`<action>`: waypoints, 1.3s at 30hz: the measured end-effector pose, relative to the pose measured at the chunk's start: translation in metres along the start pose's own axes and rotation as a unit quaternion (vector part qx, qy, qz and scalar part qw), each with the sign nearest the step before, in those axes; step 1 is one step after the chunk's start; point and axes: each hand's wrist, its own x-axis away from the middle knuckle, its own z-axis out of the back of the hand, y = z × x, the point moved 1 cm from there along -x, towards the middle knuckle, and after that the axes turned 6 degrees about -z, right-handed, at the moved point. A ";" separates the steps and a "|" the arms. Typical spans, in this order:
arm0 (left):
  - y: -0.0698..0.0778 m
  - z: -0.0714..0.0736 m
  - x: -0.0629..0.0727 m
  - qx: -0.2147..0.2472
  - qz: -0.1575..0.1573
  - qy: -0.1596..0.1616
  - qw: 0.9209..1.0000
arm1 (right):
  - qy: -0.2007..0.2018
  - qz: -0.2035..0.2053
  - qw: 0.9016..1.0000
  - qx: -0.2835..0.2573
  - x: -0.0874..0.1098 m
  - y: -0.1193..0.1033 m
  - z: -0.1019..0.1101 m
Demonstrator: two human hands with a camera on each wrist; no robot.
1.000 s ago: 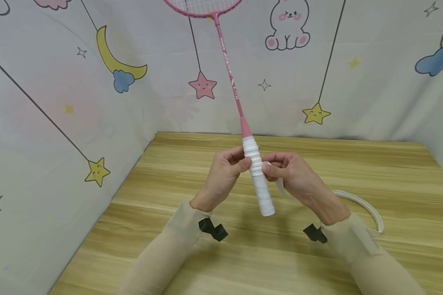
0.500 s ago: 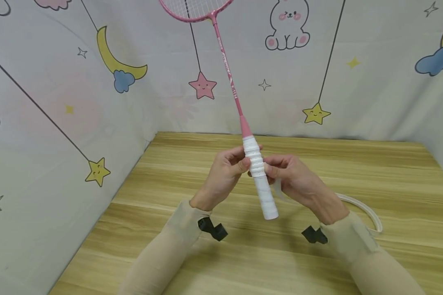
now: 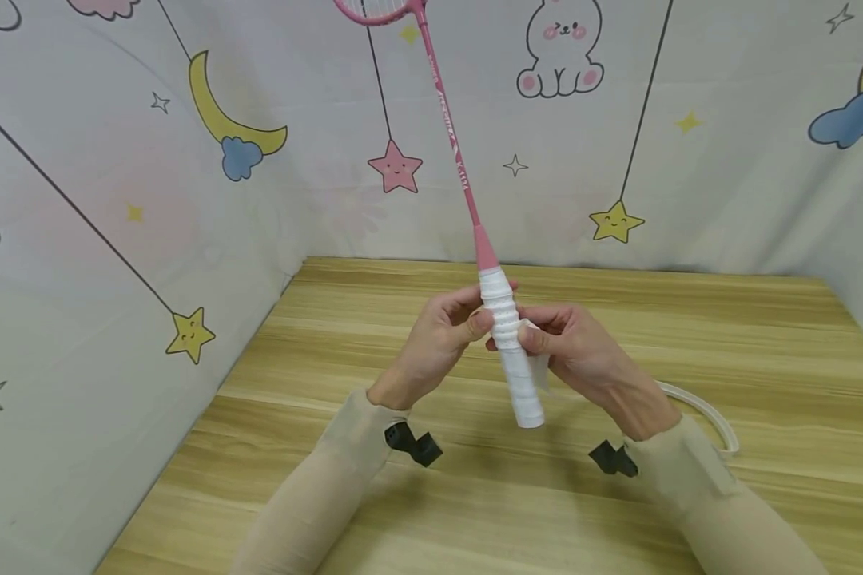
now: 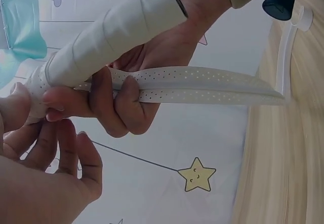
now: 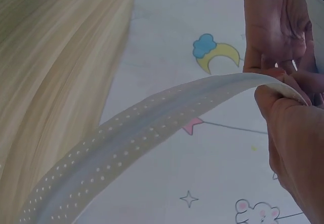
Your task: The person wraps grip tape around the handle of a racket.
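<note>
Head view shows a pink racket slanting from top centre to mid-frame. Left of centre, the left hand grips its white handle, thumb in front. Just right, the right hand pinches a perforated white strip at the handle; the strip trails onto the table at right.

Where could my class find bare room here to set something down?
Bare wood lies between the left sleeve and right sleeve, behind the left grip toward the backdrop, and right of the loose tape. Crowded: around the racket handle between left grip and right grip, and where the tape curves.
</note>
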 end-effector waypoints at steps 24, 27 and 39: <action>0.002 -0.015 -0.006 -0.212 -0.027 0.183 0.960 | 0.212 -0.019 0.969 0.122 -0.003 0.000 -0.007; 0.002 -0.016 -0.006 -0.211 -0.032 0.191 0.958 | 0.216 -0.021 0.968 0.129 -0.003 0.000 -0.007; 0.004 -0.015 -0.006 -0.178 -0.046 0.211 0.960 | 0.206 -0.024 0.970 0.125 -0.002 -0.003 -0.012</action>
